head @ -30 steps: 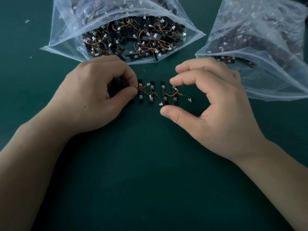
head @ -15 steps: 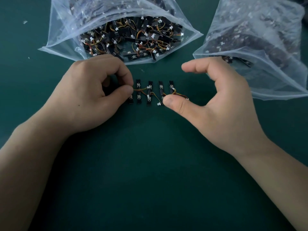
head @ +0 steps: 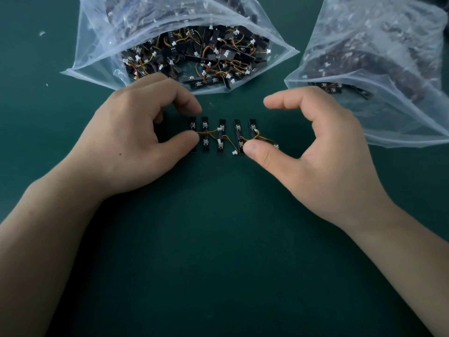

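On green mat [head: 218,239], near open bag [head: 102,45] — row of five wired strips [head: 221,136]. Left hand [head: 136,142]: thumb on leftmost strip [head: 192,122], index curled above, grip unclear. Right hand [head: 323,152] spread wide — thumb tip touching wire [head: 263,139].

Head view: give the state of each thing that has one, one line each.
left bag: open, mouth toward the person, packed with wired strips.
right bag: on its side, strips showing at its mouth.
row of strips: five flat on the table, side by side, wired together.
left hand: fingers curled, thumb and forefinger gripping the row's left end.
right hand: open, thumb tip on the row's right end.
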{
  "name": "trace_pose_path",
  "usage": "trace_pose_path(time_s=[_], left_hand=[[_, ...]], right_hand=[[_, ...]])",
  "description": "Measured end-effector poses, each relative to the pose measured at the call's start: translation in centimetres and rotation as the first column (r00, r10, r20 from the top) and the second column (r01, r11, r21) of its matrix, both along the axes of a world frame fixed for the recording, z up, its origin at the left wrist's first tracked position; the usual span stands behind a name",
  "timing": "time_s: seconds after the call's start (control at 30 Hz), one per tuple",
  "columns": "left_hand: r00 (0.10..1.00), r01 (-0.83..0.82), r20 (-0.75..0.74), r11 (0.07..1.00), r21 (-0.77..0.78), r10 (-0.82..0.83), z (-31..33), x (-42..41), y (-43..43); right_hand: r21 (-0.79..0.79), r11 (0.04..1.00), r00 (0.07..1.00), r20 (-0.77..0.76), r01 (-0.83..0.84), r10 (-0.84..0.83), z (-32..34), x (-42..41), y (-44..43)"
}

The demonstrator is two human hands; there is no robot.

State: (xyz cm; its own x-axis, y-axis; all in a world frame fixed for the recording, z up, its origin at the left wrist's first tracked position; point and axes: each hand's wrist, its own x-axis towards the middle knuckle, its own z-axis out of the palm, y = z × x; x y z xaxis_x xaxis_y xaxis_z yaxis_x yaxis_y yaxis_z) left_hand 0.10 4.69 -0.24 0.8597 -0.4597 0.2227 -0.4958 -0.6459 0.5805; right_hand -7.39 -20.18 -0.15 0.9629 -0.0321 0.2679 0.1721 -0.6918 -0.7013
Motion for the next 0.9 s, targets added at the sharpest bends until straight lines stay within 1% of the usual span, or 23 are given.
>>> trace_pose_path(time_s=[0.23, 0.3, 0.37, 0.43, 0.5, 0.57, 0.73, 0.9], left_hand=[[1.0, -0.004, -0.007, 1.0, 0.001, 0.004, -0.06, -0.03, -0.05], [0.999, -0.016, 0.04, 1.0, -0.002, 0.016, -0.05, -0.01, -0.07], [0.985, -0.09, 0.147, 0.996, 0.006, 0.088, -0.11, 0.02, -0.18], [0.956, -0.219, 0.205, 0.975, 0.021, 0.21, -0.15, 0.02, -0.38], [0.949, -0.286, 0.165, 0.954, 0.088, 0.269, -0.29, 0.07, -0.65], [0.955, -0.288, 0.122, 0.943, 0.164, 0.27, -0.51, 0.17, -0.81], [0.943, -0.322, 0.137, 0.937, 0.134, 0.305, -0.82, 0.52, -0.57], [0.939, -0.336, 0.135, 0.925, 0.176, 0.316, -0.79, 0.46, -0.62]], right_hand=[[-0.003, 1.0, 1.0, -0.011, 0.003, -0.003, 0.16, -0.02, 0.02], [-0.005, 1.0, 1.0, -0.016, 0.002, -0.002, 0.18, -0.05, 0.02], [-0.012, 1.0, 1.0, -0.018, 0.0, -0.001, 0.21, -0.06, 0.03], [-0.021, 1.0, 1.0, -0.018, 0.002, -0.002, 0.22, -0.06, 0.08], [-0.027, 1.0, 1.0, -0.016, 0.004, -0.004, 0.2, -0.08, 0.1], [-0.031, 1.0, 1.0, -0.015, 0.004, -0.005, 0.17, -0.09, 0.13], [-0.043, 0.999, 1.0, -0.009, 0.013, -0.013, 0.12, -0.09, 0.15], [-0.04, 0.999, 1.0, -0.005, 0.011, -0.012, 0.09, -0.12, 0.11]])
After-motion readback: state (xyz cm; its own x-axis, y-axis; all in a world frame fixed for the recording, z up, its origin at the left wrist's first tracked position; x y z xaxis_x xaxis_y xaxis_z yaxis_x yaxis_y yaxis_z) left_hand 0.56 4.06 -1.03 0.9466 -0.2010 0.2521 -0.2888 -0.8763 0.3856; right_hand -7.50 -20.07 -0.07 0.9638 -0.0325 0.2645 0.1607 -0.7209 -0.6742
